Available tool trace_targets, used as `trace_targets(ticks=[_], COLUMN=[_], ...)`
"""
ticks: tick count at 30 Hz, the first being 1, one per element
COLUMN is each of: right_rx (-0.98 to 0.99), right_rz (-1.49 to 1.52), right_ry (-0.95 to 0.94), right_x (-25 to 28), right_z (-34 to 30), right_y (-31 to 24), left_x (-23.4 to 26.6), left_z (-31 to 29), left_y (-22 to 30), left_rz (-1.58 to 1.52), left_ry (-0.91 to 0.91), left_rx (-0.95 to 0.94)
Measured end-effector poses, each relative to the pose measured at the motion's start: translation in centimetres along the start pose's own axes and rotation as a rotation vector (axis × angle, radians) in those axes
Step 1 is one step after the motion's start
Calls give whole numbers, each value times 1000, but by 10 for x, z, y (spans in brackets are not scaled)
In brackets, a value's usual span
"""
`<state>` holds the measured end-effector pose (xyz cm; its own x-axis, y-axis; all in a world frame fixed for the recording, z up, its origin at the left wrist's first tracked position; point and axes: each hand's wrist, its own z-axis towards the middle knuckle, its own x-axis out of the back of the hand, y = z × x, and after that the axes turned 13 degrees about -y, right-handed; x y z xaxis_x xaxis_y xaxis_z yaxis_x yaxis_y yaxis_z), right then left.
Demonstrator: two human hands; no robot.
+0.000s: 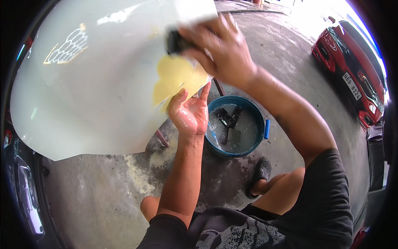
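Note:
A large white car body panel (95, 112) fills the upper left, with a yellow filler patch (176, 79) near its right edge. My right hand (224, 52), smeared by motion, grips a dark sanding block (176, 41) against the panel just above that patch. Below it, my wet left hand (190, 116) holds the panel's edge, palm up. Its thumb lies over the yellow patch, while some of its fingers are hidden under the panel.
A blue bucket (213, 148) of cloudy water stands right of my left forearm, with black pieces (226, 118) in it. Dark metal legs (162, 138) show beneath the panel. A red car (348, 70) is parked at the right; part of a dark vehicle (27, 195) shows at the left.

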<state>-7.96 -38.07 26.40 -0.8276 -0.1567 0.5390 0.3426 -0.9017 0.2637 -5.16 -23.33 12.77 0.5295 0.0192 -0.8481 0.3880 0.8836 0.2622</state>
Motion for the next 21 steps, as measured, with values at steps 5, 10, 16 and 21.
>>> trace_targets(ticks=[5, 10, 16, 21], right_rx=[65, -22, -60, -46], right_rz=[-88, -14, 3, 21], right_ry=[-218, -66, -33, -95], right_x=[11, -1, -1, -11], right_z=[-51, -7, -4, -38], right_y=[12, -4, -5, -11], left_x=[-9, 5, 4, 10], left_z=[3, 4, 5, 6], left_y=[-8, -2, -2, -2], left_rz=[10, 32, 55, 60], left_ry=[13, -21, -42, -11], left_rx=[-5, -8, 6, 2])
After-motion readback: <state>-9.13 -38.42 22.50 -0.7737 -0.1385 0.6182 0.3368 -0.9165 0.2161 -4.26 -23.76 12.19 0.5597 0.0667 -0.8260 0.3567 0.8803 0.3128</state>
